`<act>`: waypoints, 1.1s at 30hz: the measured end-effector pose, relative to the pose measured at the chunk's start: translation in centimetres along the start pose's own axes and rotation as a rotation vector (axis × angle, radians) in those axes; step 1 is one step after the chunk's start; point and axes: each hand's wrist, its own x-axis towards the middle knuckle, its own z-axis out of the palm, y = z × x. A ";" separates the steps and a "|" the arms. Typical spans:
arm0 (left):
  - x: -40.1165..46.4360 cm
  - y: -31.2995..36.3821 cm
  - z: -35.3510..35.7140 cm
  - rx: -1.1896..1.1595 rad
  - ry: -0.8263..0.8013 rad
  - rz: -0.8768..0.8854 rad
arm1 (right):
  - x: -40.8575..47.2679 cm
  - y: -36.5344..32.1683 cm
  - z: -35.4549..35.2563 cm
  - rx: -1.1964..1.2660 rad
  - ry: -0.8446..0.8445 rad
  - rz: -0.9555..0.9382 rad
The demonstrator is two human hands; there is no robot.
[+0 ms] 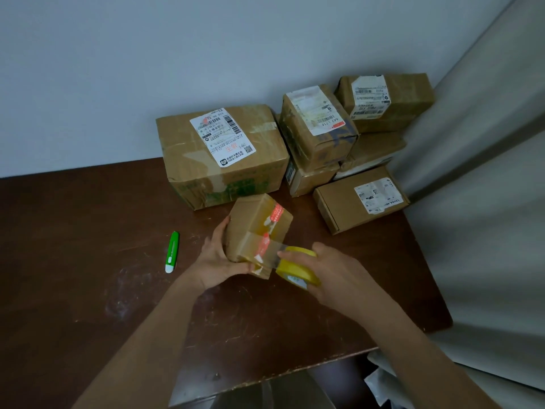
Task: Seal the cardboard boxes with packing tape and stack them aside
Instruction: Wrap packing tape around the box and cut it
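Dark brown wooden tabletop (88, 231) fills the lower and middle frame, backed by a pale grey wall, with a light curtain (486, 202) hanging down the right side.

At frame centre sits the small brown cardboard box with red-printed tape (256, 222), the one now being sealed. The left hand (218, 258) grips its lower left corner, fingers wrapped up the left side and thumb along the near edge, steadying it on the table. The right hand (327, 273) holds the yellow roll of clear packing tape (298, 268) just right of the box, fingers curled over the roll. A clear strip of tape (265, 246) runs from the roll across the box's near face, so the box lies between the two hands, touching the left and joined to the right only by the strip.

In the upper middle and upper right, a large brown cardboard box with a white shipping label (221, 154) and a cluster of smaller brown labelled cardboard boxes (348, 143) stand against the wall, some stacked on others; whether all are freshly sealed cannot be told.

My reading: this box is mid-seal. The strip likely needs pressing down and cutting, then the box goes to the pile. A green and white utility knife (172, 251) lies untouched at centre left, well apart from both hands.
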 end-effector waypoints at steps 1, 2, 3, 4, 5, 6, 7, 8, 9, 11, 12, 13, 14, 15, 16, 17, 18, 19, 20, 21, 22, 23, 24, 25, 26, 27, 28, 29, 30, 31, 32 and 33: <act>0.2 -0.2 -0.2 -0.017 -0.007 0.004 | 0.4 -0.2 -0.2 -0.009 -0.012 0.005; 0.3 -0.6 -0.4 -0.036 -0.018 0.003 | 0.8 -0.2 -0.5 -0.012 -0.032 0.015; 0.7 -1.2 -0.5 -0.054 -0.026 0.003 | 1.2 -0.3 -0.7 -0.015 -0.055 0.022; 1.0 -1.6 -0.7 -0.068 -0.037 0.004 | 1.6 -0.4 -0.9 -0.021 -0.088 0.029; 1.1 -1.7 -0.7 -0.085 -0.044 0.010 | 1.9 -0.6 -1.0 -0.023 -0.124 0.032; 1.1 -1.7 -0.9 -0.107 -0.052 0.015 | 2.3 -0.8 -1.0 -0.017 -0.157 0.031; 1.0 -1.5 -1.0 -0.133 -0.062 0.023 | 2.8 -1.0 -0.9 -0.003 -0.182 0.029; 0.9 -1.4 -1.1 -0.166 -0.076 0.024 | 3.2 -1.2 -0.9 0.016 -0.200 0.030; 0.9 -1.4 -1.2 -0.204 -0.087 0.023 | 3.6 -1.3 -0.9 0.036 -0.213 0.029; 0.8 -1.7 -1.5 -0.277 -0.083 0.006 | 4.2 -1.7 -0.8 0.075 -0.237 0.028; 0.8 -1.9 -1.6 -0.292 -0.083 0.002 | 4.3 -1.9 -0.9 0.091 -0.244 0.031; 0.8 -2.2 -1.8 -0.284 -0.073 -0.001 | 4.3 -2.1 -0.9 0.105 -0.246 0.034; 0.9 -2.4 -1.9 -0.253 -0.059 -0.003 | 4.3 -2.2 -0.9 0.119 -0.246 0.038; 1.1 -2.6 -2.1 -0.218 -0.050 -0.006 | 4.2 -2.4 -0.9 0.134 -0.249 0.044; 1.4 -3.0 -2.2 -0.196 -0.050 -0.011 | 4.1 -2.5 -0.9 0.154 -0.256 0.053; 1.5 -3.1 -2.3 -0.192 -0.055 -0.012 | 4.0 -2.7 -1.0 0.176 -0.263 0.064; 1.5 -3.1 -2.4 -0.193 -0.062 -0.010 | 3.9 -2.9 -1.2 0.202 -0.271 0.076; 1.5 -2.9 -2.3 -0.192 -0.068 -0.009 | 3.8 -3.1 -1.4 0.224 -0.281 0.084; 1.3 -2.5 -2.3 -0.211 -0.072 0.001 | 3.6 -3.4 -1.7 0.240 -0.289 0.086; 1.2 -2.4 -2.3 -0.246 -0.086 -0.002 | 3.5 -3.7 -2.0 0.245 -0.297 0.082; 1.0 -2.5 -2.1 -0.278 -0.103 -0.006 | 3.4 -4.1 -2.3 0.237 -0.301 0.077; 0.7 -2.5 -2.0 -0.297 -0.110 -0.007 | 3.4 -4.5 -2.5 0.220 -0.300 0.073; 0.6 -2.7 -1.9 -0.307 -0.112 -0.017 | 3.5 -4.8 -2.7 0.199 -0.296 0.071; 0.6 -2.8 -1.8 -0.312 -0.119 -0.025 | 3.7 -5.2 -2.8 0.172 -0.293 0.071; 0.5 -2.9 -1.8 -0.315 -0.127 -0.030 | 4.0 -5.6 -2.9 0.140 -0.293 0.073; 0.3 -2.8 -1.8 -0.319 -0.136 -0.033 | 4.1 -6.0 -3.0 0.107 -0.290 0.076; 0.2 -2.7 -2.0 -0.309 -0.121 -0.040 | 4.3 -6.3 -3.1 0.077 -0.286 0.079; 0.1 -2.5 -2.2 -0.277 -0.091 -0.051 | 4.4 -6.6 -3.1 0.053 -0.281 0.083; 0.0 -2.3 -2.4 -0.244 -0.065 -0.062 | 4.5 -6.9 -3.2 0.030 -0.277 0.089; 0.1 -2.3 -2.6 -0.210 -0.059 -0.060 | 4.6 -7.2 -3.2 0.007 -0.278 0.096; 0.2 -2.4 -2.6 -0.181 -0.068 -0.052 | 4.7 -7.3 -3.2 -0.012 -0.285 0.105; 0.4 -2.4 -2.6 -0.156 -0.073 -0.045 | 4.8 -7.4 -3.3 -0.024 -0.299 0.114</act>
